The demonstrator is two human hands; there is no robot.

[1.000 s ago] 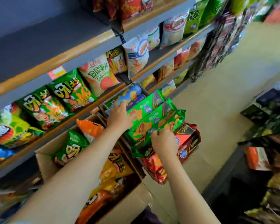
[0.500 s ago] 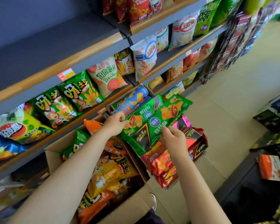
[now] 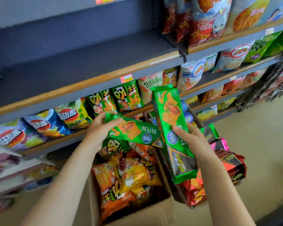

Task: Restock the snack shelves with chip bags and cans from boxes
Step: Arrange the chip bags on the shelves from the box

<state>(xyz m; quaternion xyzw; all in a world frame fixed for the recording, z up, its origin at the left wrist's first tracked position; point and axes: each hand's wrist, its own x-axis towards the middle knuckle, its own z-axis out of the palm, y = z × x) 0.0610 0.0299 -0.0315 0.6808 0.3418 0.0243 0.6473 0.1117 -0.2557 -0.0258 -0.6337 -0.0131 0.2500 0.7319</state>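
Observation:
My left hand (image 3: 100, 130) grips one end of a long green chip pack (image 3: 134, 131) that lies sideways above the box. A second green chip pack (image 3: 170, 121) stands nearly upright, held by my right hand (image 3: 192, 141) near its middle. Both packs hang over an open cardboard box (image 3: 137, 214) filled with orange and yellow chip bags (image 3: 129, 175). To its right a second box holds red and black packs (image 3: 230, 162). The grey shelf (image 3: 82, 62) straight ahead at chest height carries nothing where I face it.
Green, blue and white chip bags (image 3: 124, 98) line the shelf below the bare one. Red bags (image 3: 201, 18) fill the upper right shelf. Blue-lidded cans (image 3: 187, 115) show behind the upright pack. Beige floor (image 3: 260, 128) lies to the right.
Both hands have lifted the green packs out of the box and pulled them apart, one in each hand. My view has tilted up toward the bare grey shelf.

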